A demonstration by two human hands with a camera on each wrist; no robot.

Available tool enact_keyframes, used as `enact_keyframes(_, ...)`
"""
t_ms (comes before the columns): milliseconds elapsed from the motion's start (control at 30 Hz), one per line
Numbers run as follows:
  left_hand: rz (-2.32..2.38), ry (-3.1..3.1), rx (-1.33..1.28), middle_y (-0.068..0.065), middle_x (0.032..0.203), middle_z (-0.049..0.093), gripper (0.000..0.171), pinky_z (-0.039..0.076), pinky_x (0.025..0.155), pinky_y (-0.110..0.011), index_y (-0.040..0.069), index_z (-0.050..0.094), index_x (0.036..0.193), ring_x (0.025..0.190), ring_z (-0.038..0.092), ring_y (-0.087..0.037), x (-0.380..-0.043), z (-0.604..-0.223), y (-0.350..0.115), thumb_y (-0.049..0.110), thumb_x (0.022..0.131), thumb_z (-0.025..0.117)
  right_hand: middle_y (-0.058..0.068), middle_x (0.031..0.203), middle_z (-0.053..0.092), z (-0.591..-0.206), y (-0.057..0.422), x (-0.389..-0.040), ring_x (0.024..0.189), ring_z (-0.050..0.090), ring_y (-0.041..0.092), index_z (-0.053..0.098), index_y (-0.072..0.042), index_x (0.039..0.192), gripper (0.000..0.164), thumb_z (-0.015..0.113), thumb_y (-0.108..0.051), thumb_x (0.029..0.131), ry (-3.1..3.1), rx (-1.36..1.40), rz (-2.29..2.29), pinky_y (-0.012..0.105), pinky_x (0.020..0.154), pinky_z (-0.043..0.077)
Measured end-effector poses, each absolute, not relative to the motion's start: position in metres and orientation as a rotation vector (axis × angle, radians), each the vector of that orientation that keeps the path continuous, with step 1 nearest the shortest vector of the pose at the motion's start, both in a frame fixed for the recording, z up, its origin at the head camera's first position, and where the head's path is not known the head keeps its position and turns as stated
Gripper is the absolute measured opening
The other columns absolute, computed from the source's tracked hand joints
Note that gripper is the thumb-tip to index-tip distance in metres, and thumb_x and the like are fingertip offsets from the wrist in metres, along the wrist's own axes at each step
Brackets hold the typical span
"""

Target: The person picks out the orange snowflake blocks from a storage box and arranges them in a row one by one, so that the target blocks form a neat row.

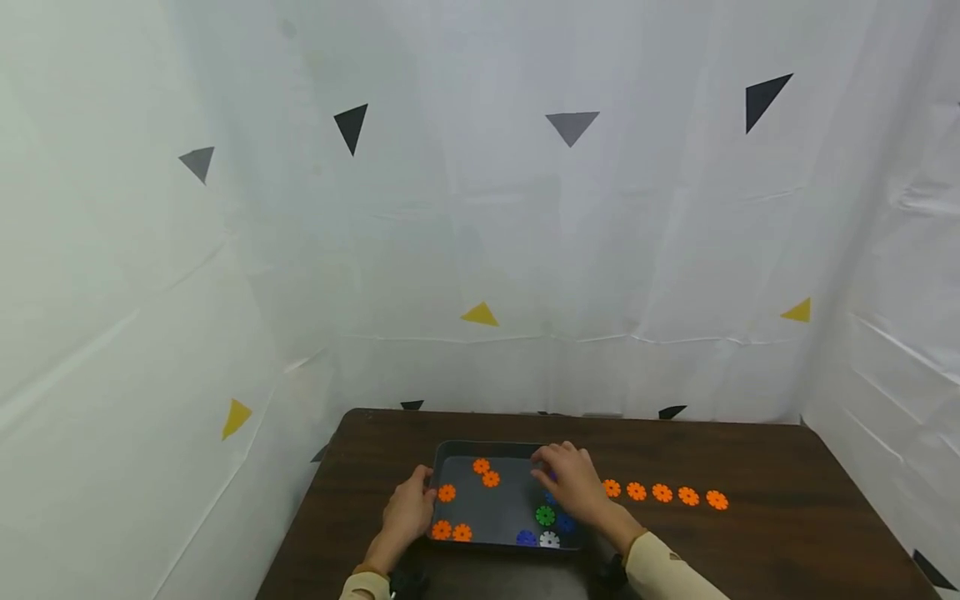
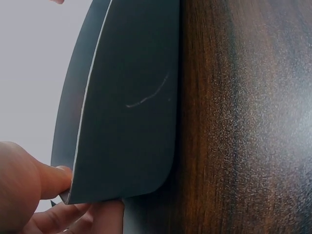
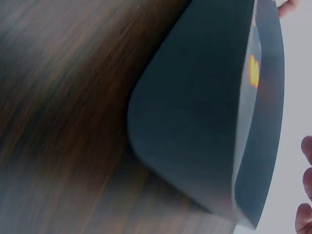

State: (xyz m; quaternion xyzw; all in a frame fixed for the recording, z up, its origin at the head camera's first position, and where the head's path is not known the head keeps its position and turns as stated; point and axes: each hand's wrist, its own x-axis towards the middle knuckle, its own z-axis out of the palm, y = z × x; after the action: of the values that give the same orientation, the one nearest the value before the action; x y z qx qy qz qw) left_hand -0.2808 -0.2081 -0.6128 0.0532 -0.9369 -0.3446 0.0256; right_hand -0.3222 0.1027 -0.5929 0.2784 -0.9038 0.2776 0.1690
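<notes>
A dark grey rectangular tray (image 1: 498,508) sits on the table, holding several flower-shaped discs. Orange discs (image 1: 447,493) lie in its left part; a green disc (image 1: 545,516), a white disc (image 1: 550,540) and several blue or purple discs (image 1: 527,538) lie towards the right. My left hand (image 1: 407,510) grips the tray's left end, thumb at the rim and fingers against the outer wall (image 2: 129,122). Over the tray's right side, my right hand (image 1: 573,481) hovers with bent, parted fingers, partly covering a purple disc. Its fingertips (image 3: 306,183) show apart in the right wrist view.
To the right of the tray, several orange discs (image 1: 662,492) form a row on the dark wooden table (image 1: 780,533). White sheeting (image 1: 480,250) with black, grey and yellow triangles hangs behind the table and along both sides.
</notes>
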Motion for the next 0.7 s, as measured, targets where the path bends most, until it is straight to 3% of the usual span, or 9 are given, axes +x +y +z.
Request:
enact_keyframes(233, -1.054, -2.909, 0.146, -0.008, 0.099, 0.071, 0.036, 0.045, 0.057, -0.036, 0.006, 0.058, 0.141, 0.068, 0.060, -0.016, -0.280, -0.612, -0.208, 0.012, 0.106, 0.063, -0.012, 0.089, 0.070, -0.600, 0.084, -0.323, 0.090, 0.058, 0.013, 0.074, -0.021, 0.109, 0.018, 0.082, -0.019, 0.094, -2.631, 0.806, 0.831, 0.045, 0.084, 0.042)
enact_keyframes(700, -1.051, -2.898, 0.166, -0.007, 0.096, 0.070, 0.036, 0.045, 0.056, -0.037, 0.007, 0.058, 0.140, 0.066, 0.059, -0.017, -0.278, -0.611, -0.207, 0.012, 0.106, 0.064, -0.010, 0.087, 0.067, -0.606, 0.057, -0.335, 0.086, 0.057, 0.013, 0.073, -0.019, 0.111, 0.018, 0.081, -0.019, 0.095, -2.602, 0.850, 0.831, 0.038, 0.078, 0.040)
